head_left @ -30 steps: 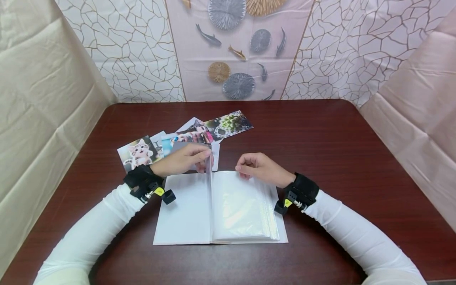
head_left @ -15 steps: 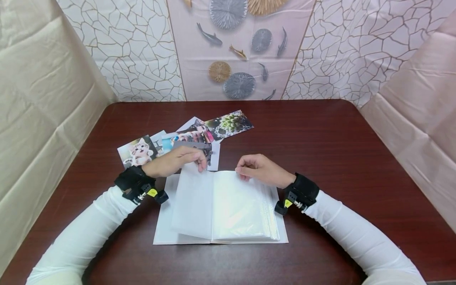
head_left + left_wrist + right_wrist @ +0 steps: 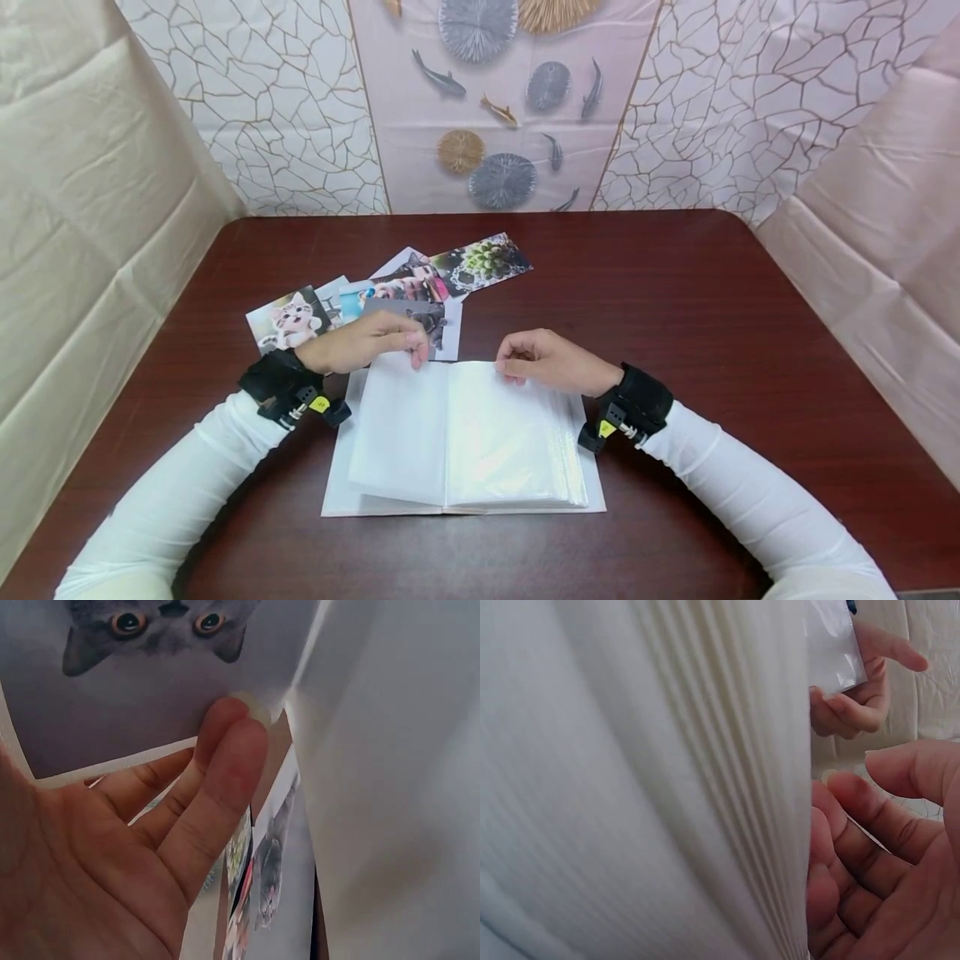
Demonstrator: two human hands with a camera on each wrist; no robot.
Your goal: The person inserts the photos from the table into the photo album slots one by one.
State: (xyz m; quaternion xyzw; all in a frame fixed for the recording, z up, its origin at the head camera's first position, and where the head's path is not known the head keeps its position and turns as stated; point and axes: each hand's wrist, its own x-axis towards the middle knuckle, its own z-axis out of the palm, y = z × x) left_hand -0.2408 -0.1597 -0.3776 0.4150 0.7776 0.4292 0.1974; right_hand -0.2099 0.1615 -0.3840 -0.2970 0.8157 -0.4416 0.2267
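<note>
A photo album [image 3: 405,433] lies spread on the table, a whitish page tilted over its left cover. My left hand [image 3: 371,343] pinches the top edge of that page between thumb and fingers. In the left wrist view, a grey cat photo [image 3: 150,712] shows on the page's underside, upside down, close to the thumb. My right hand [image 3: 551,360] is at the top edge of the right-hand pages [image 3: 506,442]. Its fingers [image 3: 855,832] are loosely curled, partly hidden behind the page edges, and the thumb stands apart.
Behind the album is a loose spread of photos: a white kitten [image 3: 294,318], a succulent plant [image 3: 483,260] and others that overlap. Part of the spread is hidden under my left hand. Patterned cloth [image 3: 502,108] hangs behind the dark wooden table [image 3: 675,292].
The page in my left hand has swung from upright down to the left, and the left hand has moved left with it. My right hand has stayed almost still.
</note>
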